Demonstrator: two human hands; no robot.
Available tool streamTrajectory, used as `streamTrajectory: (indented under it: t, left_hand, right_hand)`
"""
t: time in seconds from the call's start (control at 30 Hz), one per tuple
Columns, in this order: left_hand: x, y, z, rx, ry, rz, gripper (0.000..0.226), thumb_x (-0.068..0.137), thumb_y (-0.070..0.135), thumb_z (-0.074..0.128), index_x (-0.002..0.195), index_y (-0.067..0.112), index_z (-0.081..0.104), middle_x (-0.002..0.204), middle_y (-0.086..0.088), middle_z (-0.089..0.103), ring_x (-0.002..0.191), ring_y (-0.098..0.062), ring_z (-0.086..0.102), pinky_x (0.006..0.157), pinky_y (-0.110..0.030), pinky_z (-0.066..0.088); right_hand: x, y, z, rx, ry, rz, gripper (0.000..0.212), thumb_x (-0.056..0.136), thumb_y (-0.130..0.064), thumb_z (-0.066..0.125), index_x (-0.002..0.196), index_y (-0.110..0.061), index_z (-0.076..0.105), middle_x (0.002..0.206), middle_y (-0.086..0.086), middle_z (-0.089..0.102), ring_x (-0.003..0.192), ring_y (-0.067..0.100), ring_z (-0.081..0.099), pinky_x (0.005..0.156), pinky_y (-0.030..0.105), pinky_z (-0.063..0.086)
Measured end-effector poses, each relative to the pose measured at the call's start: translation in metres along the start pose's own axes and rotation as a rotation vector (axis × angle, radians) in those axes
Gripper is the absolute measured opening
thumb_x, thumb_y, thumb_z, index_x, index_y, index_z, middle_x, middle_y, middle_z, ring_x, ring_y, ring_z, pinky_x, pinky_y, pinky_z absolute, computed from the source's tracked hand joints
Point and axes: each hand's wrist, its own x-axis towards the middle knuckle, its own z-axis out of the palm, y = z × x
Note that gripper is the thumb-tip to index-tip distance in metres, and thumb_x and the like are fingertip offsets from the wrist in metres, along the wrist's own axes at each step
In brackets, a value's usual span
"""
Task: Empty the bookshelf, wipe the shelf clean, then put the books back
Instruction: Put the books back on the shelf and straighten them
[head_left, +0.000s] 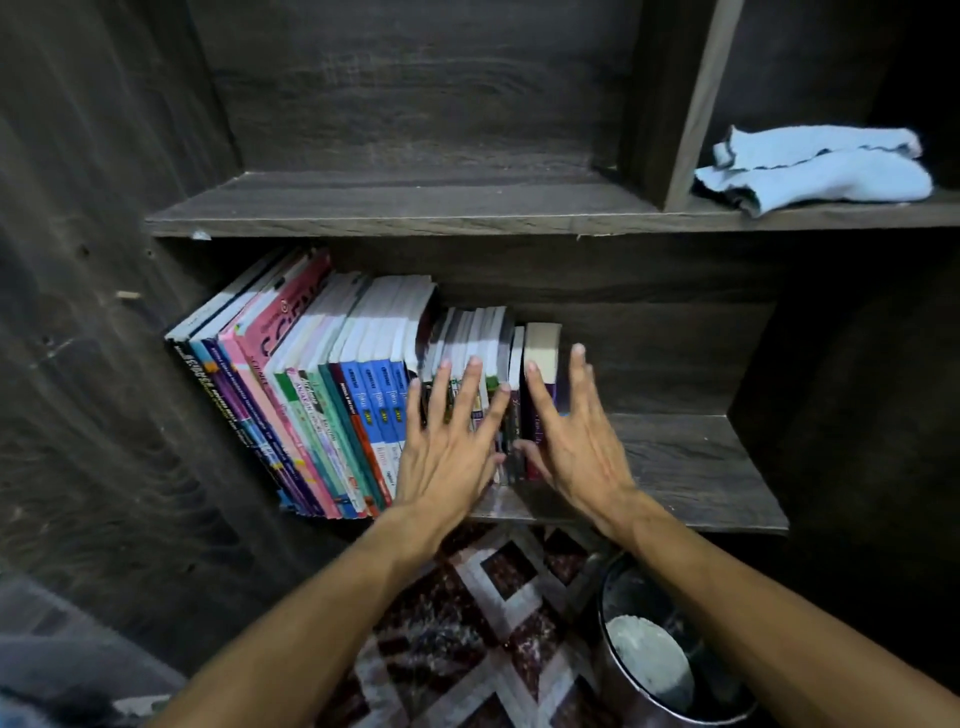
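Wooden shelf (701, 467) holds the books (332, 405); left hand (447, 447) and right hand (571, 441) are spread wide against them, gripping nothing; cloth (815, 171) lies above-right; emptying likely not begun, or all finished

Dim overall, soft light from above, deep shadows, wide-angle bowing at edges.

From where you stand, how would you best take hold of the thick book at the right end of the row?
Pinch the thick book across its spine, near the top, coming from the front-right. It stands upright, spine outward, with bare shelf on its right, so fingers slip in there; its left face sits against neighbouring books, so that side probably needs wedging open.
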Motion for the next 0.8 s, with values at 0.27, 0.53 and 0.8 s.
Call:
streamTrajectory:
  t: [0.27,0.53,0.8]
  left_hand:
    - [0.010,-0.022,0.032,0.271,0.188,0.017,0.108,0.080,0.009,0.070,0.158,0.027,-0.002,0.165,-0.012,-0.006,0.151,-0.034,0.000,0.114,-0.055,-0.022]
    - [0.017,-0.018,0.047,0.263,0.222,0.036,0.111,0.081,0.076,0.054,0.158,0.022,-0.005,0.163,-0.019,-0.006,0.149,-0.040,0.009,0.115,-0.056,-0.018]
    - [0.031,-0.007,0.066,0.131,0.238,0.028,0.134,0.063,0.061,0.082,0.154,0.017,-0.006,0.157,-0.025,-0.025,0.146,-0.044,-0.017,0.119,-0.054,-0.010]
  right_hand:
    - [0.010,0.000,0.000,0.029,-0.201,0.083,0.123,0.088,0.012,0.058,0.145,-0.046,-0.035,0.159,0.009,-0.031,0.053,0.020,0.057,0.057,0.038,0.058]
    - [0.005,0.007,0.009,0.111,-0.210,0.123,0.123,0.089,0.009,0.063,0.149,-0.049,-0.027,0.165,0.011,-0.020,0.042,0.005,0.047,0.034,0.012,0.030]
    - [0.006,0.013,0.009,0.171,-0.195,0.104,0.132,0.085,0.019,0.057,0.135,-0.061,-0.036,0.165,0.008,-0.020,0.059,0.017,0.061,0.056,0.038,0.060]
